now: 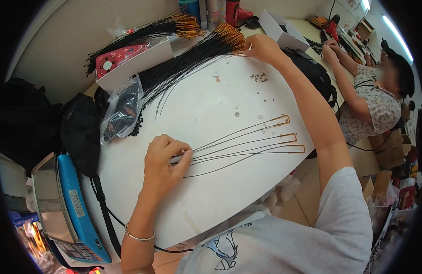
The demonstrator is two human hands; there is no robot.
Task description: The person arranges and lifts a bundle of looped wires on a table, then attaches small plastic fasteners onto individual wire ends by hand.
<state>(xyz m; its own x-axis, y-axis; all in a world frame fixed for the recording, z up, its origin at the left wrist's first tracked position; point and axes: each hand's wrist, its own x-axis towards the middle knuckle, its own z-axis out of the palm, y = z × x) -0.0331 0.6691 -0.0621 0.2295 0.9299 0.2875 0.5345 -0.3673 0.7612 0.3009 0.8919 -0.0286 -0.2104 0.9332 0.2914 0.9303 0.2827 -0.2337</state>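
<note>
**Wire loops pinned on the white table, other hand at the bundle**

Fingers of my left hand are curled narrow and pinched down on the gathered ends of the thin wires, pressing them against the white table. From that pinch the wires fan out to my right across the tabletop and end in three copper-coloured rectangular loops, stacked one below the other near the table's right edge. A thin bracelet sits on that wrist.

My right hand is stretched far forward, fingers closed around the copper-tipped end of the black wire bundle, which lies slanting across the far left of the table. I cannot tell how many strands it grips. A second bundle lies behind it, over a white box with a red item inside.

Just left of the bundle lies a clear plastic bag of small dark parts. A blue-edged weighing scale sits at my lower left. Another person works at the next table, well apart on my right.
</note>
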